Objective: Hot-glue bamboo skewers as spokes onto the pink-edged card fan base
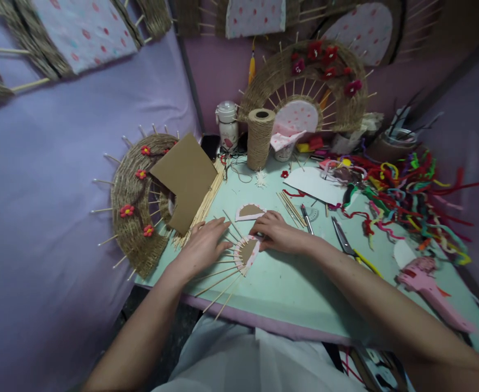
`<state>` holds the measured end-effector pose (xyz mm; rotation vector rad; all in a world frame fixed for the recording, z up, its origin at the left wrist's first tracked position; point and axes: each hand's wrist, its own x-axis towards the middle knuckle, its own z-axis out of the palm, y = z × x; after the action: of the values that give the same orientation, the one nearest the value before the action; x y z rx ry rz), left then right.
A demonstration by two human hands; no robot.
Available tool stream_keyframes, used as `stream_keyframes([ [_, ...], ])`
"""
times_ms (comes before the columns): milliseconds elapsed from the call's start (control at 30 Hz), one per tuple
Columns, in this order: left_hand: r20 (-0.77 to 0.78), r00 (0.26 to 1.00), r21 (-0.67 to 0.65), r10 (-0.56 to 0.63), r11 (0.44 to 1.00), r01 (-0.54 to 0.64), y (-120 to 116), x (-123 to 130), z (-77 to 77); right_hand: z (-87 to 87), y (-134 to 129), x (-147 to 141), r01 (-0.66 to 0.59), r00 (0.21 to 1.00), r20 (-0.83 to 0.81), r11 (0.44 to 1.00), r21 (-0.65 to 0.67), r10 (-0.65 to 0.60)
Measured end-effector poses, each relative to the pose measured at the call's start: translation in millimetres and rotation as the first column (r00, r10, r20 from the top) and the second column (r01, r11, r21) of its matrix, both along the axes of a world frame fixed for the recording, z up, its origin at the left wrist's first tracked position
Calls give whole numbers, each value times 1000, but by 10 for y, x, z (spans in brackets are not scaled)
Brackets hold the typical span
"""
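A half-circle of brown cardboard with a white, pink-spotted rim (pixel 247 253) lies on the table near its front edge. Thin wooden sticks (pixel 218 282) fan out from its curved side to the left. My right hand (pixel 279 233) has its fingers bent around the upper right edge of this half-circle, closed on it. My left hand (pixel 204 246) rests over the sticks with fingers stretched and thumb pointing at the half-circle; the ends of some sticks are hidden beneath it. Just above my right fingertips lies a second cardboard half-circle (pixel 250 212) with a white rim.
Left stand a flowered twine fan (pixel 131 198), a cardboard sheet (pixel 186 182) and a stick bundle (pixel 211 202). Behind are a twine spool (pixel 260 139) and bottle (pixel 228 126). To the right lie a pen (pixel 307 219), scissors (pixel 344 239), a pink glue gun (pixel 435 294) and colourful pipe cleaners (pixel 398 190).
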<state>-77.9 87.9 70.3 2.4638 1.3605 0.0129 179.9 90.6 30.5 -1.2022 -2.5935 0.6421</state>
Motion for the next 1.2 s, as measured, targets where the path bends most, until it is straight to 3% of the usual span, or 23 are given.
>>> stream_keyframes([
  [200,4,1000,12,-16,1000,16,-14,13,-24,4,-107,-52,52,998,26,998,31,-52],
  [367,-14,999,0,-33,999,33,3,46,-8,155,-343,-18,161,986,36,983,87,-165],
  [500,-12,998,24,-61,998,61,60,103,70,282,-605,139,325,946,-33,939,109,-323],
  [700,-15,989,67,-145,987,146,277,275,261,314,-1070,501,503,863,-96,861,78,-496],
  [867,63,948,42,-313,949,311,558,653,282,442,-1509,805,663,747,-26,747,-53,-665],
  [967,97,905,51,-413,911,410,710,965,171,492,-1795,1115,782,622,60,616,-90,-781],
  [1133,77,873,91,-481,876,474,959,1383,-35,284,-2241,1808,903,335,223,379,200,-915],
  [1200,89,845,101,-527,849,518,1081,1492,-83,134,-2337,2022,896,269,294,350,274,-917],
])
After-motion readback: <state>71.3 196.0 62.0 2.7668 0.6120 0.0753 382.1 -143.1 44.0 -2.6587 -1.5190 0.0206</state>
